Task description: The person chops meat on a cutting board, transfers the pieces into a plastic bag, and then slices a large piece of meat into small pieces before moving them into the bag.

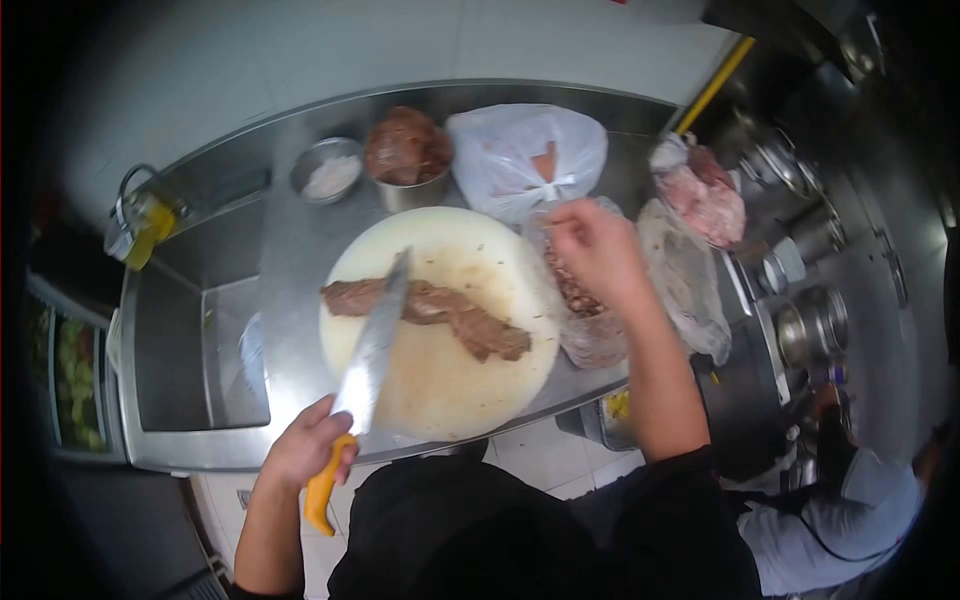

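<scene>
My left hand (307, 447) is closed on a knife (378, 335) near the foot of its blade, above the yellow handle. The blade points away from me and crosses over a long strip of brown meat (470, 322) on the round white cutting board (430, 385). Off the board's right edge, my right hand (597, 245) is raised above a clear plastic bag (590, 345) of small chopped pieces. Its fingers are curled together, and what they hold, if anything, is hidden.
Behind the board stand a metal bowl (330, 172) with white contents, a pot (413, 192) with brown meat, and a white plastic bag (528, 140). A sink (200, 370) is at left. Raw meat (705, 195) lies at right. A person (835, 520) is at lower right.
</scene>
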### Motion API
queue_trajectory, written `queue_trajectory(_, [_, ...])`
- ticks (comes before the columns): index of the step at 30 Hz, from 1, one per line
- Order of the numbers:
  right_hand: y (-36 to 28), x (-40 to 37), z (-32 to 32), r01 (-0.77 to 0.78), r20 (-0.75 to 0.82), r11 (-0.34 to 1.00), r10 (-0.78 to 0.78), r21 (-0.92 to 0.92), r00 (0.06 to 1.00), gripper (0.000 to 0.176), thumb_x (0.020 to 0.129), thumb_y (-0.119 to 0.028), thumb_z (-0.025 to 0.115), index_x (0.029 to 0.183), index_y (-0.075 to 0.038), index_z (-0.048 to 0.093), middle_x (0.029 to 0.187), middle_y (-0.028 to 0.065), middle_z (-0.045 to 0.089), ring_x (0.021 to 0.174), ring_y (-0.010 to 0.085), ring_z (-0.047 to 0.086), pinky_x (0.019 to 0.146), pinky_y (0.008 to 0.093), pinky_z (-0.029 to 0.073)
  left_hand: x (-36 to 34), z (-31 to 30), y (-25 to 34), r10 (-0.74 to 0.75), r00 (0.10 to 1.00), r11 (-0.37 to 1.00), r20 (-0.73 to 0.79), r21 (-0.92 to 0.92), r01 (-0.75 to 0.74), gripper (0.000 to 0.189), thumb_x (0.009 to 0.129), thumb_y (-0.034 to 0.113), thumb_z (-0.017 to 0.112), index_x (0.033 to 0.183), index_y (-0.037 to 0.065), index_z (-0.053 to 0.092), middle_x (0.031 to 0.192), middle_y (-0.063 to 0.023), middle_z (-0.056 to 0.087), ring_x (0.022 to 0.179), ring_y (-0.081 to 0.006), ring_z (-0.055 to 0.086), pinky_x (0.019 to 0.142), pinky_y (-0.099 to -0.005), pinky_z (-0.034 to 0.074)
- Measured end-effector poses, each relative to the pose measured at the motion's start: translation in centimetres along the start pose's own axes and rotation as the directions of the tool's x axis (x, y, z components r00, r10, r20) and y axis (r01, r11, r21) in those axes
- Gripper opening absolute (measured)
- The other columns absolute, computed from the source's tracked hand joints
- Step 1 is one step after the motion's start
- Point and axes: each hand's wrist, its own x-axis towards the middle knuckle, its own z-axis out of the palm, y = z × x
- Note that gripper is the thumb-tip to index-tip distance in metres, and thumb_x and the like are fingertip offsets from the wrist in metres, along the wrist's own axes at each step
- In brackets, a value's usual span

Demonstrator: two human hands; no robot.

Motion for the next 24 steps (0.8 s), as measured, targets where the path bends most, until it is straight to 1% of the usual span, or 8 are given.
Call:
queue_trajectory(4, [11.5, -2.1, -11.0, -0.185, -0.296, 0.915, 0.077, -0.358, 0.952, 0.017, 0.092, -0.011, 0.070, 0.107, -0.002, 0.068, 0.089, 0.0131, 0.073, 0.082, 0.0253, 0.072, 0.077, 0.0369, 0.057, -0.7, -0.3, -1.1, 0.031, 0.996, 0.999, -0.086, -0.013, -0.032, 0.028, 0.099, 0.017, 0.054, 0.122, 0.001, 0.054, 0.067, -0.0093, 0.058, 0.046, -0.0196, 0.054, 0.044, -0.0322, 0.048])
queue_trajectory(6, [15.2, -2.7, -14.8, -0.162, -0.099, 0.646, 0.133, -0.746, 0.986, 0.023, 0.092, -0.014, 0.070, 0.112, -0.002, 0.071, 0.103, 0.0194, 0.073, 0.099, 0.0374, 0.071, 0.090, 0.0444, 0.054, -1.5, -0.7, -1.2, 0.062, 0.988, 0.998, -0.141, 0.013, -0.061, 0.025, 0.100, 0.017, 0.054, 0.119, 0.001, 0.054, 0.067, -0.0089, 0.058, 0.045, -0.0194, 0.054, 0.045, -0.0322, 0.048])
queue_trajectory(8, [13.6, -3.4, -14.1, -0.231, -0.108, 0.704, 0.215, -0.671, 0.971, 0.030, 0.092, -0.015, 0.069, 0.118, 0.000, 0.070, 0.125, 0.0248, 0.064, 0.116, 0.0421, 0.062, 0.100, 0.0469, 0.049, -1.3, -1.9, -0.9, 0.172, 0.973, 0.977, -0.153, 0.150, -0.150, 0.019, 0.102, 0.019, 0.051, 0.109, 0.002, 0.054, 0.068, -0.0075, 0.058, 0.048, -0.0180, 0.056, 0.047, -0.0317, 0.050])
queue_trajectory(12, [-0.2, -4.5, -1.7, 0.158, 0.176, 0.962, -0.120, -0.222, 0.977, 0.041, 0.087, -0.018, 0.075, 0.122, 0.001, 0.066, 0.123, 0.0227, 0.066, 0.114, 0.0412, 0.063, 0.101, 0.0468, 0.049, -1.2, -3.7, 1.3, 0.315, 0.890, 0.867, -0.330, 0.482, -0.128, 0.022, 0.104, 0.022, 0.050, 0.103, 0.000, 0.052, 0.071, -0.0079, 0.058, 0.054, -0.0176, 0.060, 0.052, -0.0327, 0.053])
queue_trajectory(14, [-3.9, -5.2, 6.3, 0.299, 0.431, 0.940, -0.204, -0.165, 0.879, 0.053, 0.083, -0.025, 0.077, 0.129, -0.003, 0.064, 0.123, 0.0205, 0.065, 0.113, 0.0406, 0.063, 0.099, 0.0494, 0.051, -0.4, -4.0, 2.3, 0.358, 0.861, 0.852, -0.360, 0.503, -0.144, 0.024, 0.104, 0.023, 0.050, 0.104, 0.000, 0.052, 0.072, -0.0086, 0.059, 0.055, -0.0180, 0.061, 0.053, -0.0335, 0.055])
queue_trajectory(16, [-5.6, -4.8, 13.4, 0.443, 0.366, 0.881, -0.363, -0.166, 0.857, 0.061, 0.082, -0.024, 0.075, 0.139, -0.008, 0.057, 0.124, 0.0189, 0.063, 0.111, 0.0404, 0.062, 0.095, 0.0497, 0.052, 1.0, -4.4, 2.5, 0.364, 0.864, 0.850, -0.347, 0.504, -0.155, 0.024, 0.104, 0.023, 0.050, 0.104, -0.001, 0.053, 0.073, -0.0090, 0.060, 0.055, -0.0187, 0.062, 0.056, -0.0343, 0.056])
queue_trajectory(19, [-4.7, -1.9, 17.5, 0.327, 0.593, 0.894, -0.090, -0.306, 0.800, 0.060, 0.083, -0.016, 0.071, 0.141, -0.015, 0.055, 0.124, 0.0192, 0.060, 0.112, 0.0395, 0.061, 0.093, 0.0489, 0.052, 0.7, -4.5, 2.4, 0.336, 0.879, 0.828, -0.338, 0.551, -0.105, 0.027, 0.104, 0.024, 0.048, 0.105, -0.002, 0.054, 0.074, -0.0125, 0.062, 0.059, -0.0224, 0.067, 0.061, -0.0367, 0.058])
queue_trajectory(24, [-4.0, -1.7, 12.1, 0.403, 0.768, 0.899, -0.136, -0.169, 0.626, 0.067, 0.081, -0.011, 0.068, 0.145, -0.027, 0.054, 0.118, 0.0166, 0.060, 0.108, 0.0390, 0.061, 0.093, 0.0477, 0.051, -2.6, -4.9, 0.5, 0.286, 0.893, 0.761, -0.348, 0.649, 0.009, 0.027, 0.104, 0.025, 0.048, 0.106, -0.001, 0.054, 0.075, -0.0233, 0.067, 0.066, -0.0369, 0.071, 0.070, -0.0476, 0.057])
